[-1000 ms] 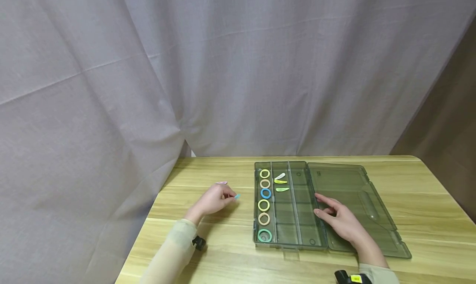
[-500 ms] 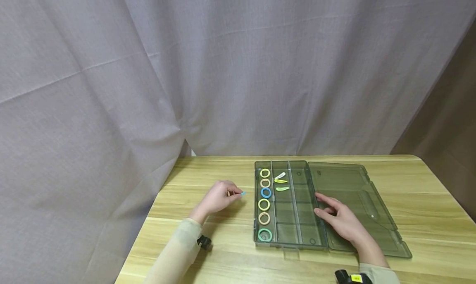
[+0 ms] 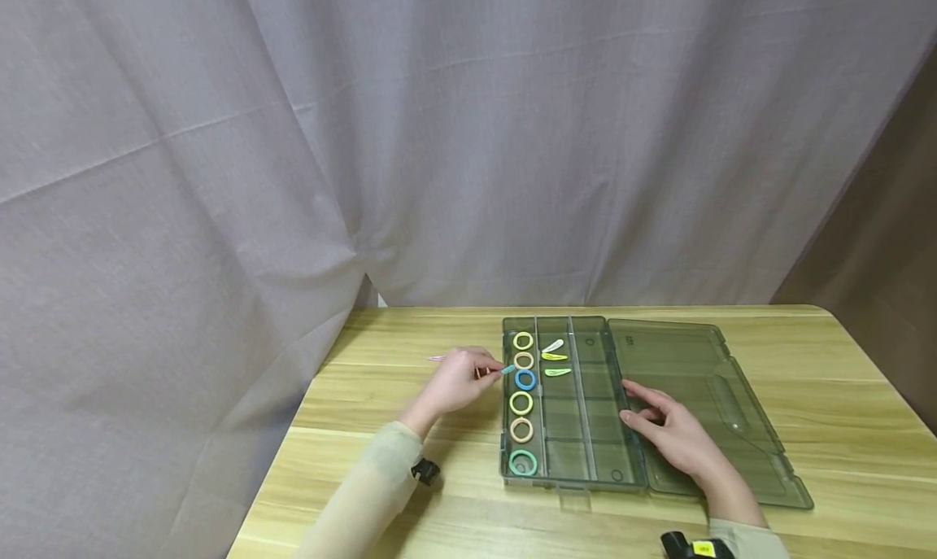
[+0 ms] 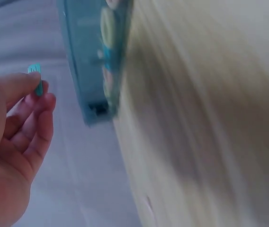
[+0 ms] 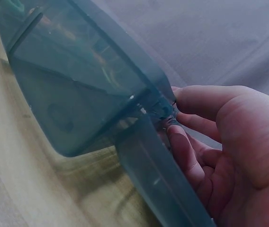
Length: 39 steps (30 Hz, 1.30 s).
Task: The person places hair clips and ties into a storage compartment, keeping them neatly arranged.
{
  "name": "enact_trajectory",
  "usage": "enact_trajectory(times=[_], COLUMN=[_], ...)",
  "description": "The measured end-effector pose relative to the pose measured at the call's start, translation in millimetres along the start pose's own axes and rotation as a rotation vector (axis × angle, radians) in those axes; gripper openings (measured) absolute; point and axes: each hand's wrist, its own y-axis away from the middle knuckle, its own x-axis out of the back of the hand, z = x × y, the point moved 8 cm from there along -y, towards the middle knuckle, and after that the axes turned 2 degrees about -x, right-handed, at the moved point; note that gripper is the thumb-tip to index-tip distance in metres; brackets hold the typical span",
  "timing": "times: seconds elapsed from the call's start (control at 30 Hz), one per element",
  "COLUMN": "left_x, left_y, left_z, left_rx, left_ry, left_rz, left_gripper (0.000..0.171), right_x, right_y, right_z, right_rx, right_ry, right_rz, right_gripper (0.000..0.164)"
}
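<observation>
My left hand (image 3: pixel 455 382) pinches a teal hair clip (image 3: pixel 508 369) between thumb and fingertips, right at the left wall of a translucent grey-green compartment box (image 3: pixel 564 425). The clip (image 4: pixel 35 71) sticks out past the thumb in the left wrist view. Several coloured hair ties (image 3: pixel 521 403) line the box's left column. In the middle column lie a white clip (image 3: pixel 552 346), a yellow clip (image 3: pixel 554 356) and a light green clip (image 3: pixel 558 373). My right hand (image 3: pixel 681 438) rests its thumb and forefinger, spread apart, on the box's hinge edge, as the fingers (image 5: pixel 186 142) also show.
The box's lid (image 3: pixel 681 364) lies folded back on the wooden table (image 3: pixel 410 494), under the right hand. A pink clip (image 3: pixel 435 358) is on the table, partly behind the left hand. A grey curtain (image 3: pixel 468 152) hangs along the table's back edge.
My left hand has moved right across the table with the teal hair clip, from beside the pink clip to the box's left wall. The right hand has stayed at the hinge edge.
</observation>
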Motion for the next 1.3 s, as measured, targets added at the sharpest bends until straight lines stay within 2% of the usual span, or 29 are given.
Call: enact_trajectory(times=[0.13,0.27,0.43,0.6,0.87,1.0,1.3], left_x=[-10.4,-24.3,-45.3,-65.1,-83.6,-87.7,-95.3], left_y=[-18.4,-34.9,-52.2,-62.2,-68.6,-71.0,-75.4], left_z=[20.0,38.3,50.9,53.4,58.6,53.1,42.4], left_rx=[-0.040,-0.077,-0.100,-0.069,-0.114,-0.063,0.031], left_ry=[-0.037,-0.111,-0.223,-0.323,-0.522,-0.555,-0.594], left_rz=[-0.020,-0.053,-0.093,-0.138,-0.150,-0.156,-0.190], left_gripper=[0.010,0.009,0.007,0.005,0.014,0.017,0.009], right_x=[-0.4,-0.4,0.3,0.4,0.7,1.2,2.0], right_y=[0.2,0.6,1.1,0.8,0.3,0.1,1.5], right_z=[1.1,1.3,1.6,2.0,0.8,-0.4,1.0], right_rx=[-0.001,0.003,0.006,0.006,0.003,0.006,0.006], right_ry=[-0.002,-0.006,-0.004,-0.006,0.000,-0.001,0.000], right_rz=[-0.001,0.002,0.008,0.013,0.010,0.005,0.008], right_gripper=[0.068,0.068,0.069,0.069,0.069,0.069,0.069])
